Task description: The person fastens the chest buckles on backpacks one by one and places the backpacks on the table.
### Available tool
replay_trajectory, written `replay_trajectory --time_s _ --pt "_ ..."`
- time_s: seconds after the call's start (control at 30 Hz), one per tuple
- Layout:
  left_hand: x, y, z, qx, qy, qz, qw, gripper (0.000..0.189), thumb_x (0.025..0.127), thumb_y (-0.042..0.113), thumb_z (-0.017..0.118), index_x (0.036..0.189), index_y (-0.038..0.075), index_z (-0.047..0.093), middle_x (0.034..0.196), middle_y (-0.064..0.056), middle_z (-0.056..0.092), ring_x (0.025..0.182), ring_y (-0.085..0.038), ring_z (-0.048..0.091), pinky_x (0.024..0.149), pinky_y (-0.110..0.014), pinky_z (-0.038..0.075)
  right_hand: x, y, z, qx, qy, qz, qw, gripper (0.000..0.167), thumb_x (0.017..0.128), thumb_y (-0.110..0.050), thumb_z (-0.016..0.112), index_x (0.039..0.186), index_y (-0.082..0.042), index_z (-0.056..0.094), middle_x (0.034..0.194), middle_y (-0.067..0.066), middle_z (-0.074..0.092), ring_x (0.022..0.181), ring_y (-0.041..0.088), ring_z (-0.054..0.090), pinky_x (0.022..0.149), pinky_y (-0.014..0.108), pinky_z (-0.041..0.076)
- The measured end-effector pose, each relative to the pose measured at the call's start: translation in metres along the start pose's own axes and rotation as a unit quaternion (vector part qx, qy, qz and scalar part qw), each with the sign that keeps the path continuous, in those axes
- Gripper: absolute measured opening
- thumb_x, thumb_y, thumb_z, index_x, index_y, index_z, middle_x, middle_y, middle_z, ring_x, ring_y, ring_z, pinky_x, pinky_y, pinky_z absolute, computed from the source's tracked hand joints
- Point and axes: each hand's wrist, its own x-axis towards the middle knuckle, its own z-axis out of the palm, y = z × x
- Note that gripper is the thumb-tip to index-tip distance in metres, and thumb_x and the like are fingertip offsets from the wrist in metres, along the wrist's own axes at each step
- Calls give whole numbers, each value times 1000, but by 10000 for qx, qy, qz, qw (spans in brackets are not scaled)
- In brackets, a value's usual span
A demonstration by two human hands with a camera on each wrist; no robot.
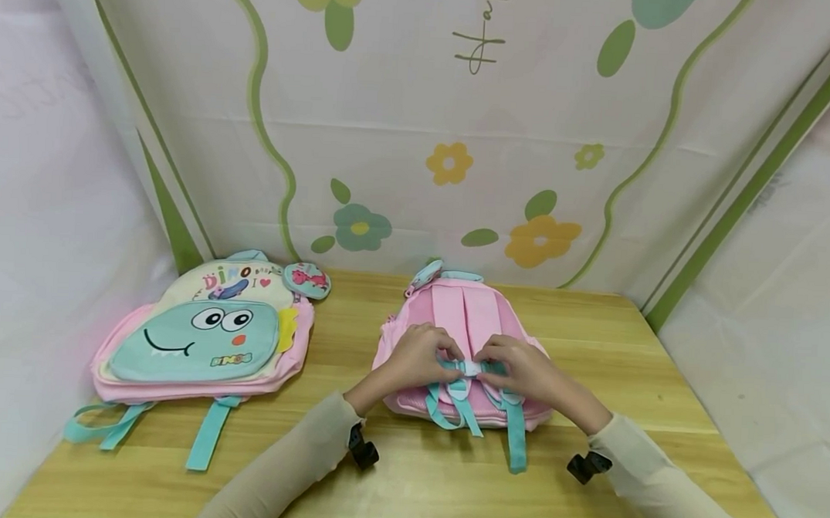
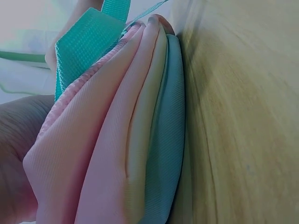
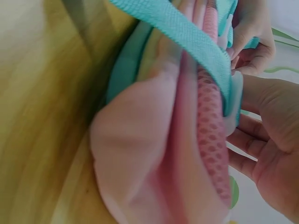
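We are seeing the pink backpack lying on the wooden table, right of the dinosaur backpack, its back facing up. A white buckle is sitting between our fingertips: our left hand is pinching the turquoise chest strap just left of it, thumb and fingers curled, and our right hand is pinching just right. The buckle and strap are running left to right; the backpack's top is pointing far, its long axis running near to far.
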Motion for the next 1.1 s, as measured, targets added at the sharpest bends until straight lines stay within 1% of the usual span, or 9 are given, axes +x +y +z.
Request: replay_trajectory --time_s 0.23,0.4,0.6,0.83,1.1 --pt "0 0 0 -10 -10 -63 10000 16 81 32 85 93 23 82 93 5 73 91 -18 58 86 -34 41 -3 3 5 -119 270 -111 9995 21 87 -17 82 106 -11 76 99 1 68 85 15 62 71 26 54" --pt "-1 0 0 1 -25 -84 10000 16 81 33 85 93 24 81 95 5 72 93 -16 55 88 -35 40 -5 4 8 -151 427 -179 9988 21 85 -16 84 104 -10 76 97 2 68 84 15 61 70 25 53" --pt "-1 1 2 115 -100 -103 9998 16 82 35 84 94 25 81 97 5 71 92 -13 52 88 -34 40 -8 4 9 -222 559 -212 9980 22 83 -16 85 103 -11 77 97 2 67 85 15 61 71 25 54" --pt "-1 2 2 191 -132 -107 9997 16 83 35 84 95 24 81 99 3 72 91 -13 50 86 -34 39 -8 6 11 -394 731 -298 9961 22 82 -18 86 102 -12 78 99 0 65 89 11 58 72 26 54" --pt "-1 1 1 191 -113 -53 9997 17 83 35 84 96 24 81 98 3 72 92 -13 51 85 -33 39 -8 6 12 -504 781 -310 9952 25 81 -20 87 103 -11 78 107 4 67 98 17 62 80 34 58"
